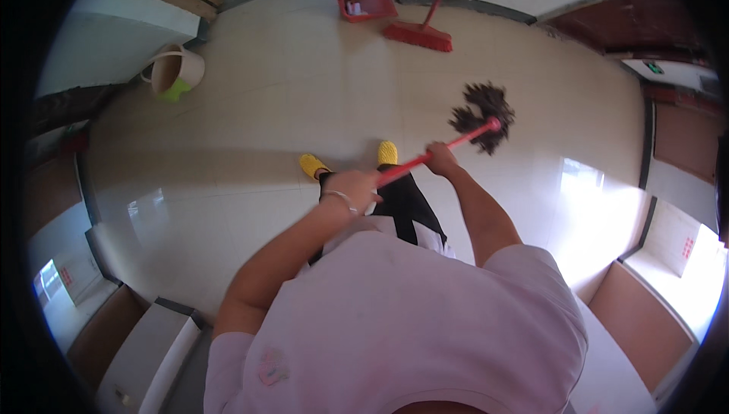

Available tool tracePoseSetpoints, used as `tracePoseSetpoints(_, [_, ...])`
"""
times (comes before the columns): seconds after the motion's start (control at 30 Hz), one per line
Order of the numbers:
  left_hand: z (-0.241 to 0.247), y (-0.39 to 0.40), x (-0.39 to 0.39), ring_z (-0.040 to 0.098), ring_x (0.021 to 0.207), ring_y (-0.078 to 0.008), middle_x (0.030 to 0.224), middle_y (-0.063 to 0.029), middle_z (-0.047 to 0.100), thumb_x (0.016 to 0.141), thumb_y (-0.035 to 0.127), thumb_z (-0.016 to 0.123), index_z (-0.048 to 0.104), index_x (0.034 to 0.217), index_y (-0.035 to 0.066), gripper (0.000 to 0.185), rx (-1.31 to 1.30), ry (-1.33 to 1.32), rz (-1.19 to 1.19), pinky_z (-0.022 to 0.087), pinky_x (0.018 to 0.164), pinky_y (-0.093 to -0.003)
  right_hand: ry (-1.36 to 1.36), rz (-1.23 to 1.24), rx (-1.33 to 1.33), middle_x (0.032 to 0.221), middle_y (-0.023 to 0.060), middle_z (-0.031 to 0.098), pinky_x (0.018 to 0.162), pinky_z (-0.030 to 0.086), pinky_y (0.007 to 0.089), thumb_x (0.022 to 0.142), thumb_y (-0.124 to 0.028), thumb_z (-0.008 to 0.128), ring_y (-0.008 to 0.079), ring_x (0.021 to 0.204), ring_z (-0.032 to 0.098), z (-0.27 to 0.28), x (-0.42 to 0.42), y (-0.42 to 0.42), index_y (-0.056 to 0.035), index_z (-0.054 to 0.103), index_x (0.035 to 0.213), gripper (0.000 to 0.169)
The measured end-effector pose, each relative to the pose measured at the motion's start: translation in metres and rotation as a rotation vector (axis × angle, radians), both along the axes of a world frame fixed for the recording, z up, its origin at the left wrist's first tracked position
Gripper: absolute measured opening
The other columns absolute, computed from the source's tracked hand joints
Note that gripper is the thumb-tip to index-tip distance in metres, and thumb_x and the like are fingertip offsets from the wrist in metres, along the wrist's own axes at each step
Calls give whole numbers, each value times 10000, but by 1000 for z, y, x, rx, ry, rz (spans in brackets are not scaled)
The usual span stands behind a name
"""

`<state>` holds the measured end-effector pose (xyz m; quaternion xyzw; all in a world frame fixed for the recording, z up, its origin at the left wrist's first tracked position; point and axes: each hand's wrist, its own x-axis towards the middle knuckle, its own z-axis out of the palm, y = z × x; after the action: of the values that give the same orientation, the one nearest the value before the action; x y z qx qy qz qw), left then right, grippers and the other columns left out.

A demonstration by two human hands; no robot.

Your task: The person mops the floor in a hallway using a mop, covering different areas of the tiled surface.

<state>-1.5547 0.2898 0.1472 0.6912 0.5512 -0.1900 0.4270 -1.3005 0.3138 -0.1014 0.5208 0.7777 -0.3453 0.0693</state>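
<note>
My left hand [351, 189], with a bracelet at its wrist, is closed around the upper end of a red mop handle [401, 169] in front of my body. Further down the same handle, my right hand [441, 159] grips it nearer the mop head. The dark, stringy mop head [494, 109] is spread on the pale tiled floor, ahead and to the right of my feet in yellow clogs [388, 152]. Part of the handle's upper end is hidden by my left hand.
A red broom [418, 35] and a red dustpan [379, 1] with small pale items in it are near the far wall. At the left wall stands a beige bucket [188, 66] with a green cloth [175, 90] at its rim. Brown doors and walls border the glossy floor.
</note>
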Motion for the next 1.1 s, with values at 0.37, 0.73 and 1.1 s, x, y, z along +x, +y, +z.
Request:
tracePoseSetpoints(0.37, [38, -52, -116, 604, 856, -301, 899, -124, 632, 827, 286, 573, 552, 984, 102, 242, -25, 108, 119, 471, 706, -403, 38, 332, -222, 820, 208, 600, 736, 458, 436, 750, -212, 586, 374, 827, 571, 10, -114, -26, -28, 608, 751, 186])
tracePoseSetpoints(0.73, [154, -194, -290, 602, 704, -296, 755, -115, 627, 753, 226, 651, 576, 1089, 110, 364, 214, 479, 714, 469, 632, -394, 163, 835, -270, 978, 121, 566, 764, 478, 403, 748, -89, 549, 301, 966, 554, 110, -446, -53, -79, 623, 895, 165])
tracePoseSetpoints(1.1, [86, -182, -324, 613, 715, -353, 752, -179, 622, 815, 231, 573, 477, 1043, 24, 322, 57, 152, 926, 484, 632, -435, 408, 515, 61, 904, 130, 535, 771, 456, 390, 729, -100, 619, 324, 930, 529, 56, -502, -24, -48, 539, 826, 136])
